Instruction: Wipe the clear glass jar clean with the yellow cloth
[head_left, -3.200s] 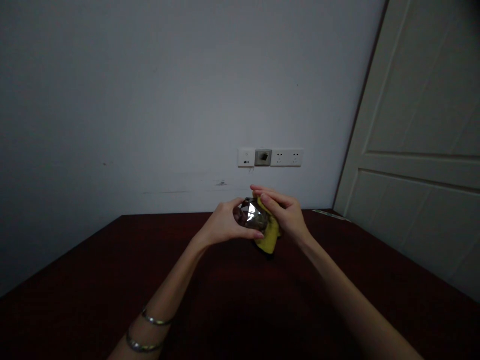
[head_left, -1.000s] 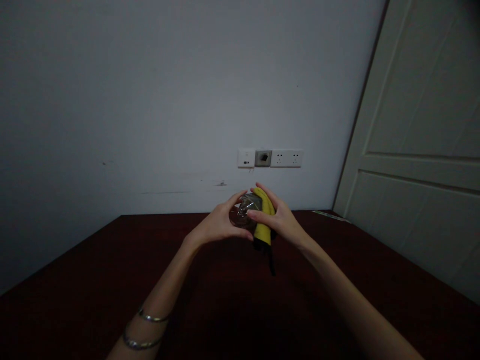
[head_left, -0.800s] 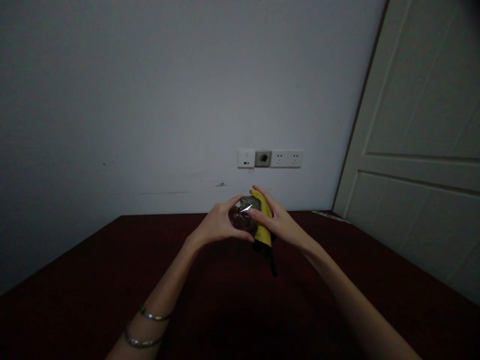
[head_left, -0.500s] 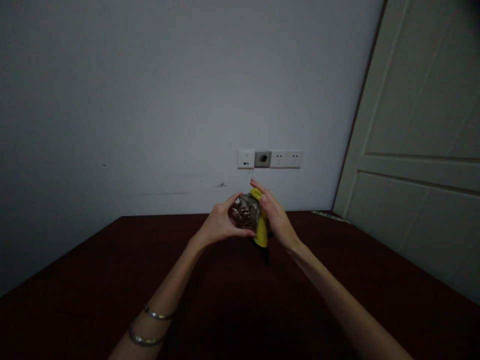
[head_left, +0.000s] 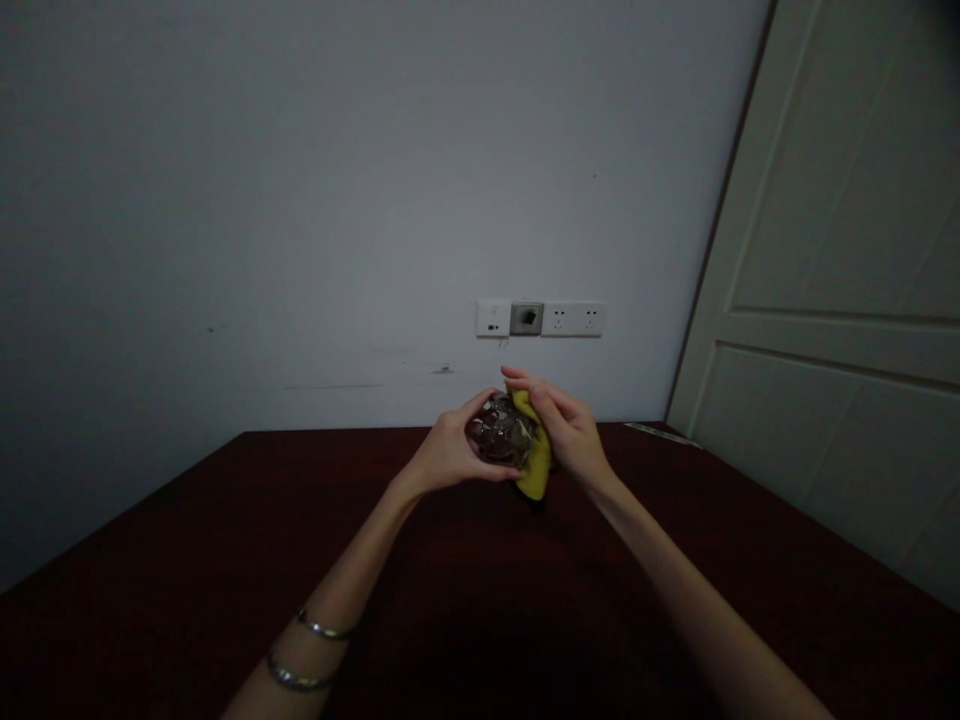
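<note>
My left hand is curled around a clear, faceted glass object, thumb below and fingers above; its exact kind is hard to tell in the dim light. Against the right side of the glass lies a yellow cloth with a dark edge hanging down. My right hand grips this cloth and presses it to the glass, its fingers reaching over the top. Both hands are raised over the dark red table. Part of the glass is hidden behind the cloth and fingers.
A pale wall stands behind the table, with a row of sockets and switches just above the hands. On the right is a panelled door. A thin flat strip lies at the table's back right edge.
The glass has turned a little in my left hand and shifted slightly right. My right hand has bent its fingers more and moved right and down, and the cloth has shifted right with it.
</note>
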